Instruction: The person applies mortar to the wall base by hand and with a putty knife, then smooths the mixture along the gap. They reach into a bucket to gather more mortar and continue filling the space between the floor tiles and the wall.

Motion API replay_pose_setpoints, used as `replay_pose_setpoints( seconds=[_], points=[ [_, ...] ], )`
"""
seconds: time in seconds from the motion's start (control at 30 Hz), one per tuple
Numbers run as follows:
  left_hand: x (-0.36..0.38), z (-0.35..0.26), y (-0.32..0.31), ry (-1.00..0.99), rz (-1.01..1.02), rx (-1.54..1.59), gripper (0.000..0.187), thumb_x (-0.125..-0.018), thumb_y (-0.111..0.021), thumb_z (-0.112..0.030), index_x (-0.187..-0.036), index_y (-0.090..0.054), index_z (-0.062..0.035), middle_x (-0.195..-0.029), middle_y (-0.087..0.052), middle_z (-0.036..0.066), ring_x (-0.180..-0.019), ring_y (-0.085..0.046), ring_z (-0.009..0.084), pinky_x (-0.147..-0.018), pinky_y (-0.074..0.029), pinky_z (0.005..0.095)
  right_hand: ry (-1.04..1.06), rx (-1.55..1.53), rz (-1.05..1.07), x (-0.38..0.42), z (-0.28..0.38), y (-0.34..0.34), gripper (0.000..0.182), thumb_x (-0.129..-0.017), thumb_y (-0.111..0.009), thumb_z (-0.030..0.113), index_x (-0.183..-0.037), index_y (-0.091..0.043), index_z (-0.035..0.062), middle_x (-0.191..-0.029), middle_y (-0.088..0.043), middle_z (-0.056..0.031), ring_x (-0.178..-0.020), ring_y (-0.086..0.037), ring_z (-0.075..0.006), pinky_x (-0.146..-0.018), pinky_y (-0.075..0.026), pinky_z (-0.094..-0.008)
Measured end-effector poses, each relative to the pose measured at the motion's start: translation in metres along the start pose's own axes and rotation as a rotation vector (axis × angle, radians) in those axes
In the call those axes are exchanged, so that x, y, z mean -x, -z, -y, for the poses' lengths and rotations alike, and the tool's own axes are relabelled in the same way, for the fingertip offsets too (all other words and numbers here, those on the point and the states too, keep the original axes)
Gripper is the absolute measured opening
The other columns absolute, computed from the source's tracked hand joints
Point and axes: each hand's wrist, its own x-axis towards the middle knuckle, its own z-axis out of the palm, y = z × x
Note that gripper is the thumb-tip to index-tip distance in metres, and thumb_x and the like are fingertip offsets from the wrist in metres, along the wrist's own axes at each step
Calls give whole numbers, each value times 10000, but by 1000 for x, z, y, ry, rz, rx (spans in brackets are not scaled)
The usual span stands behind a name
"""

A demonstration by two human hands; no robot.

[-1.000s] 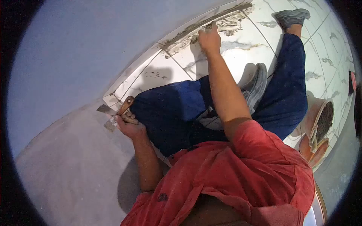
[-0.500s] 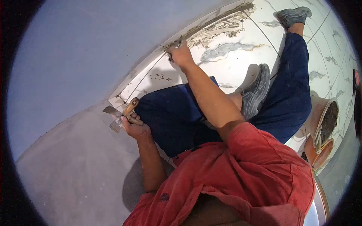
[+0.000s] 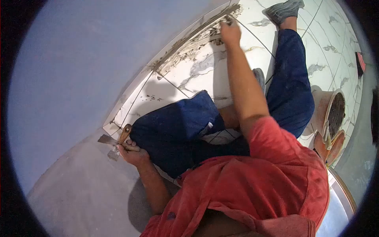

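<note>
My left hand (image 3: 135, 154) is closed round the wooden handles of two putty knives (image 3: 123, 136), beside my bent knee at the lower left. Their flat metal blades point left, toward the wall's foot. My right hand (image 3: 230, 32) is stretched far forward onto the white marbled floor tiles (image 3: 201, 71). Its fingers are bent at the smeared grey mortar (image 3: 189, 45) along the wall edge. Something small and dark shows at the fingertips, too small to name.
A blue-grey wall (image 3: 87, 59) rises on the left, above bare grey concrete (image 3: 83, 185). On the right stand a bucket (image 3: 329, 114) with dark contents and an orange container (image 3: 335, 148). My legs in dark trousers lie across the tiles, one shoe (image 3: 284, 11) at the top.
My right hand has moved forward along the wall edge, from the mortar's near end to its far end. More mortar is smeared near the tile joint. My left hand still holds the putty knives.
</note>
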Motion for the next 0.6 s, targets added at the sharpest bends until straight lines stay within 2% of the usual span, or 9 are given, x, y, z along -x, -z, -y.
replay_pose_setpoints(
  seconds=[0.03, 0.07, 0.1, 0.17, 0.27, 0.37, 0.47, 0.5, 0.6],
  points=[
    [4, -5, -6, -17, -8, -18, 297, -1001, -469, -343, -916, -547, -69, -726, -579, 41, -622, -550, 136, -550, -428, 260, 5, 15, 26, -30, -11, 4, 540, -819, -615, 362, -1261, -574, 56, -1158, -614, -275, -1076, -600, -391, -945, -464, -433],
    [8, -8, -17, -55, -26, -1, 290, -999, -471, -332, -902, -546, -70, -720, -582, 44, -608, -547, 137, -538, -424, 260, 35, 328, -87, -51, -12, 4, 562, -815, -602, 392, -1271, -572, 66, -1254, -553, -264, -1119, -554, -417, -954, -455, -460],
    [6, -5, -17, -53, -13, 4, 285, -998, -470, -327, -902, -546, -70, -721, -582, 44, -607, -548, 137, -536, -424, 260, 29, 343, -89, -59, -5, 11, 547, -818, -591, 388, -1267, -579, 76, -1315, -498, -245, -1201, -475, -432, -976, -415, -533],
    [4, -3, -9, -51, 7, 0, 276, -995, -469, -316, -901, -546, -69, -722, -583, 45, -606, -550, 138, -531, -424, 259, 82, 482, -53, -83, -12, 11, 548, -820, -583, 382, -1285, -575, 91, -1396, -425, -247, -1312, -348, -441, -1007, -346, -601],
    [10, -9, -19, -63, 3, -37, 269, -991, -470, -307, -903, -549, -65, -723, -584, 49, -611, -553, 135, -534, -429, 258, 185, 559, -78, -100, -30, -6, 576, -828, -576, 382, -1329, -552, 98, -1481, -319, -255, -1392, -191, -484, -1041, -284, -631],
    [8, -6, -18, -54, -10, 5, 272, -990, -466, -309, -907, -552, -65, -728, -580, 49, -620, -556, 132, -538, -433, 256, 172, 603, -66, -81, -28, -14, 626, -845, -558, 375, -1406, -480, 108, -1559, -172, -245, -1423, -38, -529, -1083, -223, -643],
    [1, -2, -9, -32, 11, 12, 276, -1009, -421, -288, -1045, -560, -53, -775, -597, 42, -654, -602, 136, -584, -512, 272, 152, 544, -21, -40, -11, -26, 692, -874, -529, 359, -1479, -354, 75, -1587, -82, -234, -1421, 45, -548, -1116, -119, -667],
    [2, -3, -10, -9, 17, 9, 295, -1014, -410, -293, -1054, -569, -48, -774, -596, 42, -650, -595, 131, -582, -506, 265, 137, 541, -32, -29, -10, -36, 703, -872, -538, 362, -1471, -356, 41, -1586, -85, -233, -1428, 43, -534, -1116, -112, -668],
    [0, -4, -2, 6, 62, -4, 347, -1025, -381, -311, -1080, -589, -39, -769, -592, 43, -638, -575, 118, -572, -487, 243, 168, 570, -6, 15, 3, -55, 694, -875, -532, 363, -1464, -365, 36, -1587, -84, -232, -1435, 38, -518, -1114, -119, -670]
  ],
)
